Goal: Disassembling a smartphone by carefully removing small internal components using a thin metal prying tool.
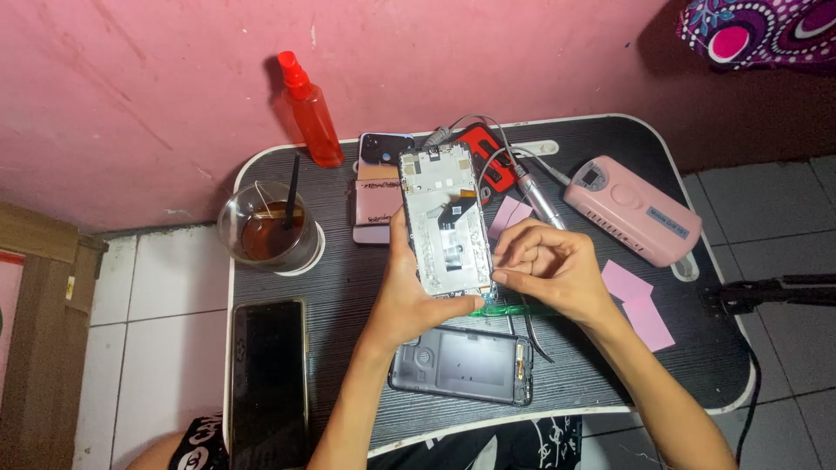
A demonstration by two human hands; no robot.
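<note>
Head view: opened phone held up over the table's middle, insides bare. Left hand wrapped around its left edge and near end, thumb under the bottom. Right hand curled tight at the near right corner, fingertips pinched there; anything between them too small to tell. Back cover already off, lying near. Second phone at near left. Reassembly not yet done, by the look.

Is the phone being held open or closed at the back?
Open: the phone in the left hand shows bare internals, and its back cover lies separately on the table.
</note>
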